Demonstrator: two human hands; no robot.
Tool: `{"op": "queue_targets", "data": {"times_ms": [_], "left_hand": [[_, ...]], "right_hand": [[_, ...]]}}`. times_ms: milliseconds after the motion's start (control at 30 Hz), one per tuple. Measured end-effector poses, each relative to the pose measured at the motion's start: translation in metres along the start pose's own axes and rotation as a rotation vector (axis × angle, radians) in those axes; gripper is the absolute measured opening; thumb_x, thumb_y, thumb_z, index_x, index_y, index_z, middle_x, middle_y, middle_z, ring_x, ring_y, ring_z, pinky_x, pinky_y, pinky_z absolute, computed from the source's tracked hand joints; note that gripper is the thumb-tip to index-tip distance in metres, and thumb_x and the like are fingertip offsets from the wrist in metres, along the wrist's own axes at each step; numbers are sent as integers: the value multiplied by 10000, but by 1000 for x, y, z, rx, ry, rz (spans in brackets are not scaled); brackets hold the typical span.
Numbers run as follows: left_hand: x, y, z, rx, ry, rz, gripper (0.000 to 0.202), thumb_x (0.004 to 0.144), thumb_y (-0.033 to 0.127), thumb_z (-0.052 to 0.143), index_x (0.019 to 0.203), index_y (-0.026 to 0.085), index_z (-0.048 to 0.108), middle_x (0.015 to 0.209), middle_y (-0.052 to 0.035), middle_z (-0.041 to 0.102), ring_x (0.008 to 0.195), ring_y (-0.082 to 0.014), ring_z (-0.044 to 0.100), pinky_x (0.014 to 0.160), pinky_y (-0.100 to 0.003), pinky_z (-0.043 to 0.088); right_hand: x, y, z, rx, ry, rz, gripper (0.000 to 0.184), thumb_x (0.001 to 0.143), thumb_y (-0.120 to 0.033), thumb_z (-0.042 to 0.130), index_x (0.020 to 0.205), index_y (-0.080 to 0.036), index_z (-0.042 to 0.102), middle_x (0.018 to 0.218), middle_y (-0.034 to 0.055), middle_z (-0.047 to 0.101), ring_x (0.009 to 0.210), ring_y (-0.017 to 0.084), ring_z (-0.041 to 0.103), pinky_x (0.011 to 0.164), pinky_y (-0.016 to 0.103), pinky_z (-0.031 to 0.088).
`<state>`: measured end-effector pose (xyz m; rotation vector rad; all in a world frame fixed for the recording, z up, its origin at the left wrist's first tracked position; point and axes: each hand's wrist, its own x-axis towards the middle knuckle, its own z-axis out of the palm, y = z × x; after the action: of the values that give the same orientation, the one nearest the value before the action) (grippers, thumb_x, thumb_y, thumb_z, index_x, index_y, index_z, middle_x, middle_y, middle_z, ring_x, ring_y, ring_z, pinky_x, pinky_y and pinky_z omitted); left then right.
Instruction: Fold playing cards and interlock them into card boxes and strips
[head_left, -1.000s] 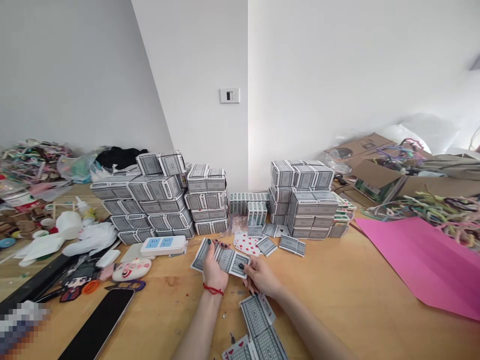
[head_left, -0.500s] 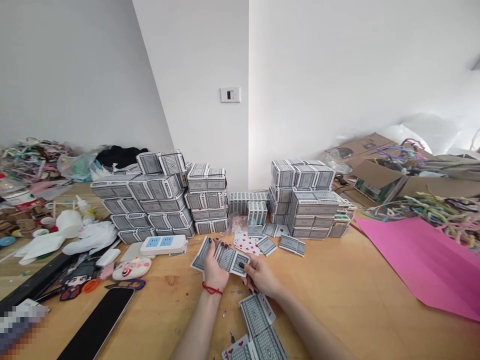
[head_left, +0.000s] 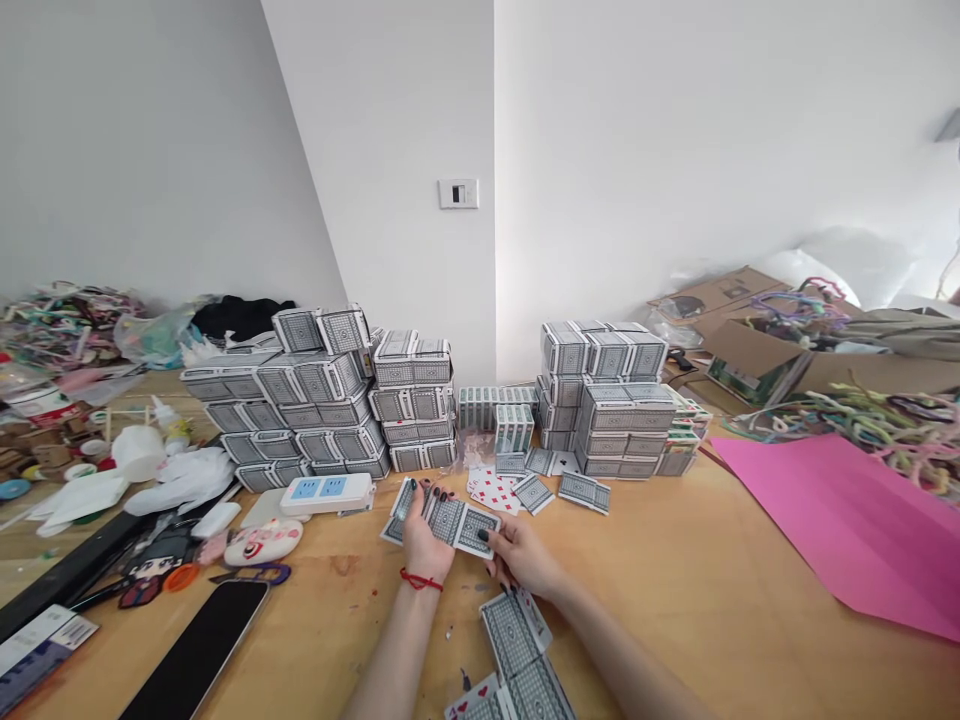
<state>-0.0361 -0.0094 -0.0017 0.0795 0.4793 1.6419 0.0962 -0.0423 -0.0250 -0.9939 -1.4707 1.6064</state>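
My left hand (head_left: 424, 545) and my right hand (head_left: 521, 555) together hold a fan of grey-backed playing cards (head_left: 450, 520) just above the wooden table (head_left: 675, 590). The left hand grips the fan from below, fingers curled over its top edge. The right hand pinches the fan's right end with thumb and fingers. A red string bracelet sits on the left wrist. More loose cards (head_left: 514, 630) lie under my right forearm, some face up. Other loose cards (head_left: 525, 488), one showing red pips, lie just beyond the fan.
Stacks of boxed card decks stand at the back left (head_left: 315, 400) and back right (head_left: 607, 400). A white power strip (head_left: 326, 492), a dark phone (head_left: 199, 650) and craft clutter lie left. A pink sheet (head_left: 847, 520), cardboard boxes (head_left: 780, 350) and pipe cleaners lie right.
Both hands keep the same hold on the card fan and have hardly moved. The view shifted slightly.
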Motion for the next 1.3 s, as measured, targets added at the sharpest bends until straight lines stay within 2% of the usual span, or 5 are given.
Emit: {"op": "queue_targets", "data": {"times_ms": [267,667,933,1067,1300], "left_hand": [[0,-2,-1,7,-12,-11,139,776,213,482,652,168,525,558,28,488,511,-86,491,573,-236,443],[-2,-2,3,-18,-41,-72,151,786,168,462,657,151,539,556,23,494,496,-77,491,513,-201,418],[-3,-4,2,38,7,-26,120,778,179,478,677,158,539,553,23,516,498,-86,512,530,-214,431],[-2,-5,-1,72,12,9,102,763,195,503,671,161,530,562,25,518,505,-89,514,555,-224,436],[-1,-8,-3,100,25,48,102,753,227,519,675,162,526,548,29,514,506,-95,514,558,-229,433]], "right_hand": [[-2,-5,0,-12,-20,7,429,690,-618,420,745,-196,362,423,-90,501,250,53,397,249,153,195],[-6,-6,-3,4,-59,-14,408,708,-591,434,720,-188,368,464,-63,539,289,58,435,280,156,237],[-7,-7,-1,49,-91,-17,409,691,-568,470,753,-174,377,559,-6,619,354,81,517,307,160,305],[-6,-7,1,6,-83,2,443,686,-596,452,718,-156,420,552,12,622,358,89,530,310,166,303],[-6,-3,1,4,-54,6,430,695,-590,445,758,-168,392,605,21,643,400,115,573,312,173,307]]}}
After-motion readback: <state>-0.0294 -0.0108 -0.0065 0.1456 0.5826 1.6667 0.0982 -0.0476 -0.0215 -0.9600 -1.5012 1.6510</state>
